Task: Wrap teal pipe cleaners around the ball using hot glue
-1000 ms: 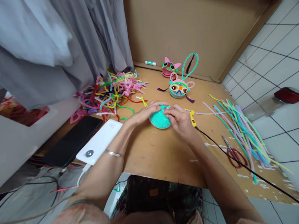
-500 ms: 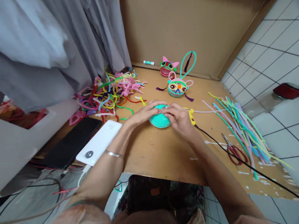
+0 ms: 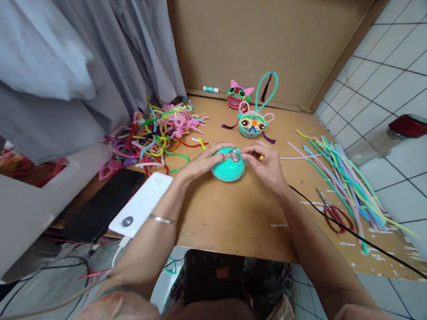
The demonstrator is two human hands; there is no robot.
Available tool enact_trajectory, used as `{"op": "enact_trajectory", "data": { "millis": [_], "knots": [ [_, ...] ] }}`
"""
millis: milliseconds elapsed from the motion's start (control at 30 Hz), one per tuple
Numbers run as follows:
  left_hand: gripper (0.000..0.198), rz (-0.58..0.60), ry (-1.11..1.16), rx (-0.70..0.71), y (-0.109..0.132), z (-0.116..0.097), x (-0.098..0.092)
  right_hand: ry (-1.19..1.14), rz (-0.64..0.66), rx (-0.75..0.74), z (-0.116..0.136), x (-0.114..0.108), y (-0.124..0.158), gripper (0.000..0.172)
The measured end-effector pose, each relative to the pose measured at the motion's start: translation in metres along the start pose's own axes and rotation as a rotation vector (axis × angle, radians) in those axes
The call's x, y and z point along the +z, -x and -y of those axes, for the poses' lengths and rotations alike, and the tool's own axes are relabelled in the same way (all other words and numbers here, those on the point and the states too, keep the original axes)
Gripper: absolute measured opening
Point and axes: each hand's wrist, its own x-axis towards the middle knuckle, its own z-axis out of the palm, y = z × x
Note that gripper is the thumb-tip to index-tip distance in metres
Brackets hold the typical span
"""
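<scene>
A turquoise dome, wound in rings of what looks like fuzzy pipe cleaner, stands over the middle of the table. Near its top a round patch shows clear and shiny. My left hand grips the dome from the left, fingers over its far side and thumb near the patch. My right hand is just right of the dome, thumb and forefinger pinched together by its upper right edge. Whatever lies in that pinch is too small to make out. Behind the right hand a bit of yellow shows, and a black cord leads away to the right.
Tangled pipe cleaners lie at the back left, straight ones at the right beside red-handled scissors. Two decorated animal heads and a glue stick are at the back. A white power bank and black phone lie left.
My right hand has drawn back to the right from the top of the dome, uncovering the clear patch. It now hides most of the yellow glue gun. My left hand keeps its hold.
</scene>
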Motion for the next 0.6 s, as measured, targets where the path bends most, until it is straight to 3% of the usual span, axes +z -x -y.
{"op": "enact_trajectory", "data": {
  "millis": [167,333,600],
  "knots": [
    [0.062,-0.008,0.03,-0.004,-0.001,0.003,0.001,0.068,-0.107,0.063,-0.004,-0.004,-0.003,0.019],
    [0.061,0.007,0.059,0.006,-0.001,0.008,0.0,0.045,-0.003,0.012,-0.004,0.004,0.001,0.016],
    [0.061,0.025,0.081,0.015,-0.003,0.005,0.0,0.042,0.053,-0.055,-0.007,0.012,0.007,0.02]
  ]
}}
